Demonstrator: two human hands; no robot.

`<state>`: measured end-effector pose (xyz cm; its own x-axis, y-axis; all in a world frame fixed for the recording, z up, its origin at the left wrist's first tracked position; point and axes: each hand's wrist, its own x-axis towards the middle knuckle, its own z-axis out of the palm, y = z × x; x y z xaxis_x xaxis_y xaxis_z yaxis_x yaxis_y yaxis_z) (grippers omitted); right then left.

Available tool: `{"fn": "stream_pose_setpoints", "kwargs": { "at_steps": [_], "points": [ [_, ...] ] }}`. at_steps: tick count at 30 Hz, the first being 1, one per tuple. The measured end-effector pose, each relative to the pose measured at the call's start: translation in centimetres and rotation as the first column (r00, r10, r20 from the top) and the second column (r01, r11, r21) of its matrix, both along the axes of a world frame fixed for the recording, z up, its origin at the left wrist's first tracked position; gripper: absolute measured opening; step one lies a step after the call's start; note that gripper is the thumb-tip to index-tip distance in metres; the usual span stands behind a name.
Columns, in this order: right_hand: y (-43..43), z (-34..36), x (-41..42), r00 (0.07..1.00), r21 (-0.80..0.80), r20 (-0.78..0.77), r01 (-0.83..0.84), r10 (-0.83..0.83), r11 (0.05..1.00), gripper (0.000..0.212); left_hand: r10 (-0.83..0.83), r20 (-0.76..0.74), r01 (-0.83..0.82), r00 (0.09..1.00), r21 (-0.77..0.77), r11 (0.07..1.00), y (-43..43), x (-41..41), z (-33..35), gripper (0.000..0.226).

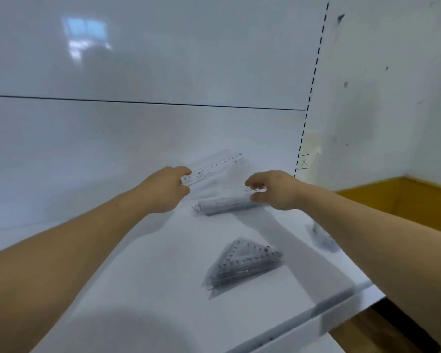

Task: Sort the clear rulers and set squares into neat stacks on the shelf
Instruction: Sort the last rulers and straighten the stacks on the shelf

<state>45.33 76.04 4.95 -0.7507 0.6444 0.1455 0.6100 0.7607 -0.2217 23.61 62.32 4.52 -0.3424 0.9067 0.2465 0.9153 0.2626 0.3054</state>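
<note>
My left hand [167,189] pinches one end of a clear ruler [215,166], which points up and to the right, lifted above the white shelf [143,289]. My right hand [273,189] hovers over the right end of a stack of clear rulers [222,205] lying on the shelf; its fingers are curled, with something small and clear between the tips that I cannot identify. Nearer to me lies a stack of clear set squares [245,264]. Another clear piece [321,236] shows partly under my right forearm.
The shelf's glossy white back panel [163,72] rises close behind the rulers, with a dashed slotted upright [313,72] at its right end. A white wall and a yellow-brown ledge [405,200] lie to the right. The shelf's front edge [316,317] runs diagonally at lower right.
</note>
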Motion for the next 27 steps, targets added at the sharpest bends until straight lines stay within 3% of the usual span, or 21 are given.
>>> {"fn": "stream_pose_setpoints", "kwargs": {
  "at_steps": [8,17,21,27],
  "points": [
    [5.8,-1.4,-5.4,0.955,-0.011,0.122,-0.271,0.27,0.963,0.041,0.189,0.056,-0.191,0.98,0.026,0.981,0.9,-1.1,-0.9,0.046],
    [8.1,-2.3,-5.5,0.91,-0.112,0.159,-0.369,0.383,0.923,0.058,0.261,0.073,-0.263,0.963,0.023,0.965,2.2,0.8,-1.4,0.044],
    [8.2,-2.5,-5.3,0.914,-0.078,0.16,-0.365,0.373,0.928,0.068,0.299,0.036,-0.298,0.953,-0.032,0.954,2.7,1.5,-1.7,0.042],
    [11.0,-0.9,-2.7,0.933,-0.055,0.312,-0.17,0.179,0.984,0.089,0.277,0.028,-0.273,0.961,-0.101,0.957,4.3,3.2,-1.3,0.044]
  ]
}}
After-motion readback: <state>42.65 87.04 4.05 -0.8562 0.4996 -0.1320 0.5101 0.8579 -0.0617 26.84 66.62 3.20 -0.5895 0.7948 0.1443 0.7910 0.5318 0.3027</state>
